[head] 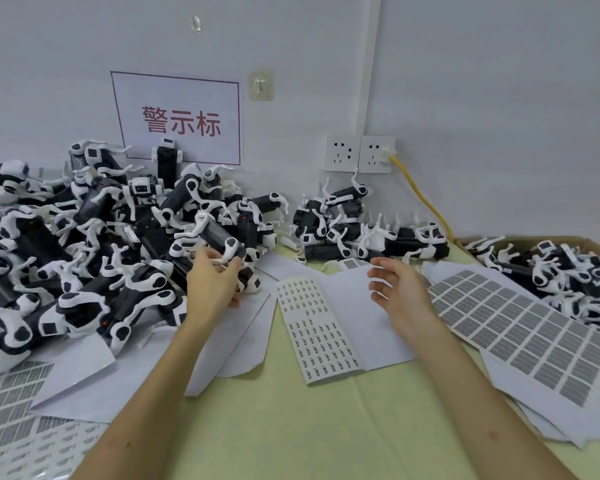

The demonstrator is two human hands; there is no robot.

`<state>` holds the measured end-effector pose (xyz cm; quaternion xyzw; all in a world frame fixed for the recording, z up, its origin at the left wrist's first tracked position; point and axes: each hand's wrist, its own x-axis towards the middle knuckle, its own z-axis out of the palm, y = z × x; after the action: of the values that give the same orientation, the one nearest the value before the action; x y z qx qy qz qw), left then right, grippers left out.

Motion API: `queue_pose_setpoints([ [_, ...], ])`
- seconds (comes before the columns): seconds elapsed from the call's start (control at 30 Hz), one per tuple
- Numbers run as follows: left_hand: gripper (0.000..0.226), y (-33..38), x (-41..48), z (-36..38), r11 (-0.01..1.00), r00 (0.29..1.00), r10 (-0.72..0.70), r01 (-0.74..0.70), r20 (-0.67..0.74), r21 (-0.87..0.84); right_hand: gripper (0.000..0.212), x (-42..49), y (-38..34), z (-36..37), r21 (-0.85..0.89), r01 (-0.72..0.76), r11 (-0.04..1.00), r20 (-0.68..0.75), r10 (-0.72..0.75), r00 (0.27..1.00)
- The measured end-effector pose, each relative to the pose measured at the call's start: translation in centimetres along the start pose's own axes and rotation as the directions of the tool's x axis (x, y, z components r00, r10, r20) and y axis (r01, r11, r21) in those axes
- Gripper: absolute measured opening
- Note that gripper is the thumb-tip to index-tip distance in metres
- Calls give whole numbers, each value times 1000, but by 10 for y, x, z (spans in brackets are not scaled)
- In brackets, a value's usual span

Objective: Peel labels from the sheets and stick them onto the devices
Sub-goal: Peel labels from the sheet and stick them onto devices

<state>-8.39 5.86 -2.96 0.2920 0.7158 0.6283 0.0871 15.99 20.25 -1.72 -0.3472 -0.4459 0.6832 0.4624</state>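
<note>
Left hand (pixel 215 289): fingers curled round 1 black-and-white device (pixel 250 280) at the right edge of the large pile (pixel 84 237) on the worktop (pixel 291 427). Right hand (pixel 400 291): released, fingers loosely spread, holding nothing, above a blank white sheet (pixel 354 306). It lies between the small-label sheet (pixel 312 327) and the grey label sheet (pixel 520 327). More devices fill a cardboard box (pixel 584 241) at right.

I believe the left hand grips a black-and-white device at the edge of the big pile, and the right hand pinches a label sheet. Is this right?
Not quite. In the head view the right hand is open and holds nothing, above a plain white sheet. The left hand does grip the device.
</note>
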Motion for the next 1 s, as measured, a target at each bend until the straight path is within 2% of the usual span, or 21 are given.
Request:
queue_pose_setpoints([
  [0.07,21,-2,-1,1,993,999,52,-52,-2,103,15,0,0,0,-9,-8,1000,6,8,1000],
  [0.2,41,-7,-4,4,952,981,196,-191,3,237,15,1,2,0,-18,-23,1000,29,24,999],
  [0.37,52,3,-10,5,944,944,322,-316,-64,93,14,2,4,0,-49,-38,998,69,42,997],
  [0.47,38,9,-16,9,904,900,427,-428,-89,7,14,1,5,1,-72,-24,997,107,32,994],
  [0.57,19,11,-24,18,840,840,542,-542,-8,19,16,-3,3,4,-125,17,992,205,10,979],
  [0.67,13,9,-32,26,745,750,654,-661,98,87,30,-9,3,9,-191,69,979,371,7,929],
  [0.77,20,5,-40,33,660,676,693,-735,251,155,49,-17,9,17,-212,125,969,533,7,846],
  [0.83,26,2,-47,39,625,633,690,-766,352,153,44,-22,14,22,-221,172,960,561,-19,828],
  [0.9,26,0,-50,43,628,628,671,-764,394,149,33,-26,17,25,-228,214,950,526,-65,848],
  [1.0,28,1,-48,43,626,681,615,-728,399,278,34,-26,18,26,-247,276,929,482,-129,866],
])
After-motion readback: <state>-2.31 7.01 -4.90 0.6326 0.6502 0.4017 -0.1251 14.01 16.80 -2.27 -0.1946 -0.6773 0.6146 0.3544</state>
